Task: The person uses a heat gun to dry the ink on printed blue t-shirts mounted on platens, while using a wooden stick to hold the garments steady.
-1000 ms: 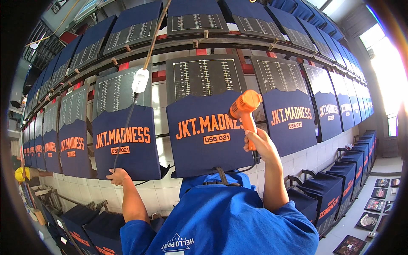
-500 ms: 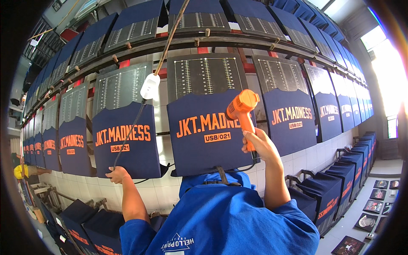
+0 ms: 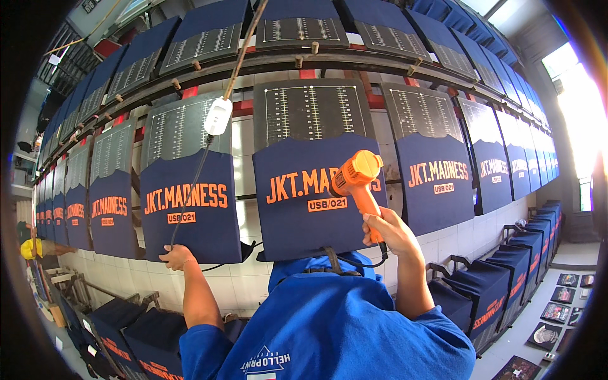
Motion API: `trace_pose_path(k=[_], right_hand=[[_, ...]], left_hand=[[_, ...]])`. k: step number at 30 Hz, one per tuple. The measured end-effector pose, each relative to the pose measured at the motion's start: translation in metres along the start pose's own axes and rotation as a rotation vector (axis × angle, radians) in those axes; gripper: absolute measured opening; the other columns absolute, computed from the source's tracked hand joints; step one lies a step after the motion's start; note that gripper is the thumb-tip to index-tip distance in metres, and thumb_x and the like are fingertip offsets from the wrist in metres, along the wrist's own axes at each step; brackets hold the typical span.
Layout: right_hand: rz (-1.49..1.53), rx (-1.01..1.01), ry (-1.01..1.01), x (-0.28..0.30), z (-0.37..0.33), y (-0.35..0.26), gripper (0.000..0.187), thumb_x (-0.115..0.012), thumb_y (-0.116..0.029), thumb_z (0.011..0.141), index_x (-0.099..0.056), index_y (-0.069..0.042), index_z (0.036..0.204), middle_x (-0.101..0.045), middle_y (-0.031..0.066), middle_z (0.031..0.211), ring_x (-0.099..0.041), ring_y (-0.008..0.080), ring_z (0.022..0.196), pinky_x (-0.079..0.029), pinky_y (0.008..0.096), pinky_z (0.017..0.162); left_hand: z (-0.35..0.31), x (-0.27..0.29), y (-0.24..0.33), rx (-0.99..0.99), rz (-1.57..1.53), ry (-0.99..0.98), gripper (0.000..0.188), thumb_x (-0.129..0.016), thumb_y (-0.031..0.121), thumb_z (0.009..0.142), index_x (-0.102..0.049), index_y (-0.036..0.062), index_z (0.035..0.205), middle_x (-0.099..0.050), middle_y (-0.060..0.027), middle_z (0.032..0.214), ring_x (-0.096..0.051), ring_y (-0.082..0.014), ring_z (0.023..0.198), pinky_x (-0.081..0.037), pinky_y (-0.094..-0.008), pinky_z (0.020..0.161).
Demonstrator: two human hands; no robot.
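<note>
My right hand (image 3: pixel 394 233) is wrapped round the handle of an orange heat gun (image 3: pixel 358 174). Its head is over the orange print of a navy shirt panel (image 3: pixel 304 225), hiding part of the lettering; a gap between them cannot be judged. A dark cord runs from the handle's lower end. Off to the left, my left hand (image 3: pixel 178 256) pinches a thin black cord (image 3: pixel 197 171) at the lower edge of another navy shirt panel (image 3: pixel 218 237). That cord slants up to a white power socket (image 3: pixel 218 116) hanging from a rope.
Dark boards with white ruled scales (image 3: pixel 315 111) carry the panels in long rows. A wooden rail with pegs (image 3: pixel 299 61) runs behind. More draped boards (image 3: pixel 494 285) stand at lower right, beside framed prints (image 3: pixel 554 311) on the floor. Someone in yellow (image 3: pixel 30 248) is at far left.
The heat gun's head has dropped a little and shifted slightly left over the same shirt panel. My left hand keeps its pinch on the cord. The whole view has shifted slightly.
</note>
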State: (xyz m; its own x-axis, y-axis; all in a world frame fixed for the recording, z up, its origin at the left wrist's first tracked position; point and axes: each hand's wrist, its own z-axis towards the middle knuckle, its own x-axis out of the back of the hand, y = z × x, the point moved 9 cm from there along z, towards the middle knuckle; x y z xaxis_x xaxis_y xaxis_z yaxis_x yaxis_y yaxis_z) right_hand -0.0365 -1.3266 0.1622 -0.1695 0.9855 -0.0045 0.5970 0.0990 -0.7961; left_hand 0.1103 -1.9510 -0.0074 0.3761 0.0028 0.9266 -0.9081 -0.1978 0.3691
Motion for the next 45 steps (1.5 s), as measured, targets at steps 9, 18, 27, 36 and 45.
trace_pose_path(k=[9,18,27,36,45], right_hand=[[0.059,0.105,0.069,-0.007,0.036,-0.008,0.026,-0.058,-0.025,0.097,-0.058,0.000,0.102,-0.059,0.0042,0.079,-0.062,0.0126,0.061,-0.053,0.0265,0.057],[0.064,0.120,0.038,-0.030,0.048,-0.016,0.025,-0.058,-0.027,0.098,-0.057,-0.002,0.098,-0.059,0.0029,0.078,-0.062,0.0127,0.063,-0.053,0.0280,0.058],[0.025,0.075,0.064,-0.048,0.041,-0.012,0.026,-0.059,-0.028,0.097,-0.057,-0.002,0.098,-0.059,0.0033,0.077,-0.063,0.0125,0.061,-0.053,0.0264,0.056],[0.036,0.045,0.156,-0.057,0.008,0.002,0.028,-0.060,-0.027,0.096,-0.058,0.001,0.099,-0.058,0.0034,0.078,-0.063,0.0121,0.062,-0.053,0.0250,0.056],[0.024,0.041,0.160,-0.071,0.003,0.006,0.027,-0.058,-0.026,0.097,-0.057,0.001,0.099,-0.058,0.0038,0.078,-0.062,0.0119,0.061,-0.053,0.0259,0.056]], left_hand=[[0.004,-0.004,-0.002,-0.031,-0.027,0.002,0.060,-0.036,0.047,0.105,-0.031,0.0086,0.151,-0.044,-0.0285,0.138,-0.050,-0.0464,0.126,-0.051,-0.0578,0.097],[0.000,-0.002,-0.003,-0.088,-0.072,-0.051,0.060,-0.036,0.046,0.105,-0.031,0.0079,0.151,-0.042,-0.0291,0.138,-0.052,-0.0463,0.123,-0.051,-0.0563,0.095],[0.000,0.005,-0.005,-0.349,-0.232,0.006,0.059,-0.038,0.041,0.106,-0.033,0.0008,0.149,-0.040,-0.0306,0.138,-0.054,-0.0441,0.119,-0.048,-0.0503,0.099],[0.002,0.002,-0.009,-0.315,-0.320,-0.040,0.059,-0.042,0.039,0.105,-0.034,0.0003,0.148,-0.038,-0.0296,0.140,-0.051,-0.0435,0.122,-0.047,-0.0497,0.101],[0.008,-0.001,-0.010,-0.315,-0.359,-0.037,0.058,-0.043,0.039,0.104,-0.037,-0.0001,0.147,-0.037,-0.0294,0.142,-0.050,-0.0436,0.124,-0.046,-0.0495,0.102]])
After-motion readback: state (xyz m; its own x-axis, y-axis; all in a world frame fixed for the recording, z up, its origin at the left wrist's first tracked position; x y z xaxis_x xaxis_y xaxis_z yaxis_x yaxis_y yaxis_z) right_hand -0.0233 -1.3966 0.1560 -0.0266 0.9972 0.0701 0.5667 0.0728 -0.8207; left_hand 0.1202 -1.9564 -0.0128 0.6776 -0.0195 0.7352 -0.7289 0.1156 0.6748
